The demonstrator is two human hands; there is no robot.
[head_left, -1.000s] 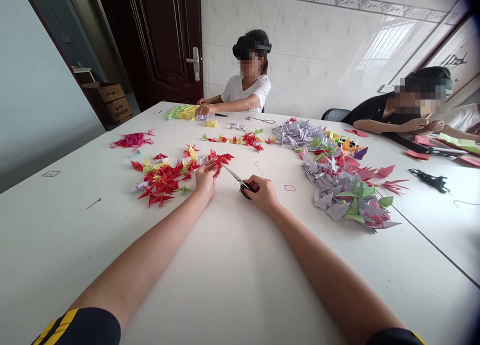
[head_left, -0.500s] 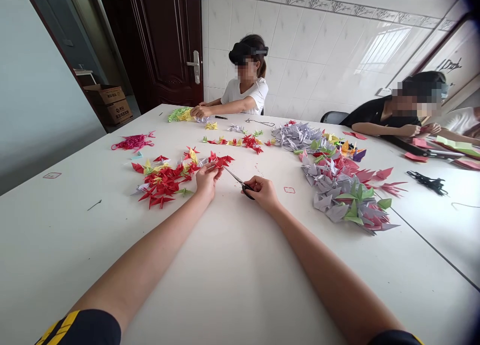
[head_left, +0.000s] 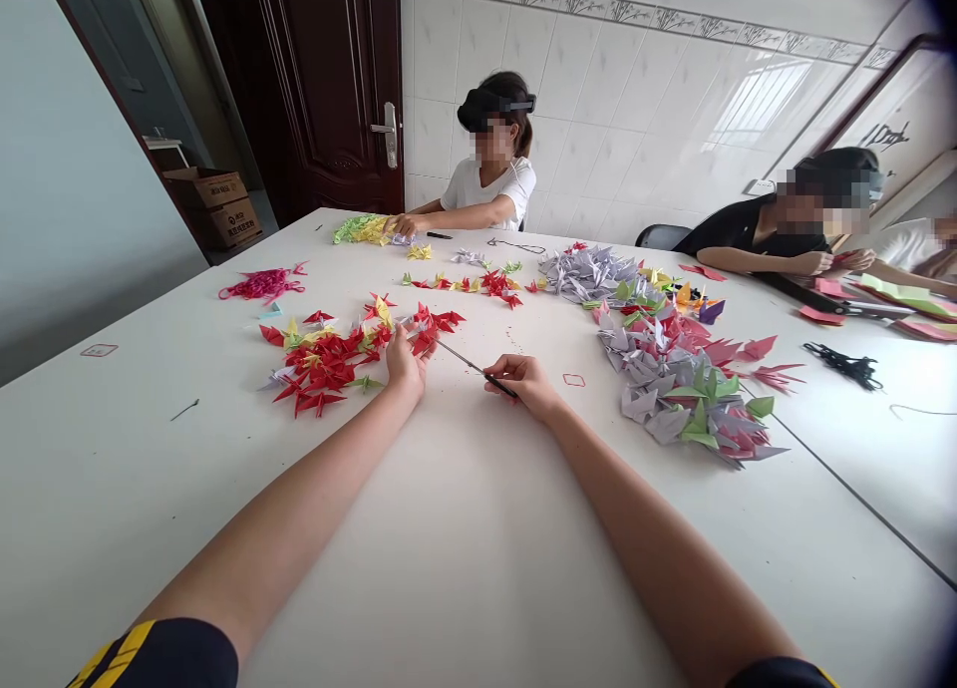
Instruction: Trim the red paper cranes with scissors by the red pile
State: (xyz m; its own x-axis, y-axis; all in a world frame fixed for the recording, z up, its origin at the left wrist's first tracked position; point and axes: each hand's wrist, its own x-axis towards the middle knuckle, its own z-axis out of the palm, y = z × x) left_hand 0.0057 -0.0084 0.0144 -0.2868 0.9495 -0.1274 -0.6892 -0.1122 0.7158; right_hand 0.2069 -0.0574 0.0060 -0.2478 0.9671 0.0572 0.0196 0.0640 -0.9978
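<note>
Scissors (head_left: 497, 382) with dark handles are gripped in my right hand (head_left: 525, 382); their thin blades reach leftward and look closed, seen edge-on. The tips meet a red folded paper crane (head_left: 426, 343) pinched in the fingers of my left hand (head_left: 408, 362). Just behind those fingers lie more red cranes (head_left: 447, 320). To the left of my left hand spreads a pile of mostly red cranes (head_left: 329, 362), with some yellow, green and pale ones mixed in. Whether the blades are cutting the paper cannot be made out.
A large heap of lilac, pink and green cranes (head_left: 673, 369) covers the table's right side. A row of small cranes (head_left: 497, 284) lies farther back, and a magenta bundle (head_left: 263, 283) at left. Black cord (head_left: 844, 365) is at right. Two people (head_left: 489, 184) (head_left: 778, 231) sit across.
The scissors have turned in my right hand, and their tips have come against the red crane in my left fingers. My left hand has rolled slightly. The view has shifted a little.
</note>
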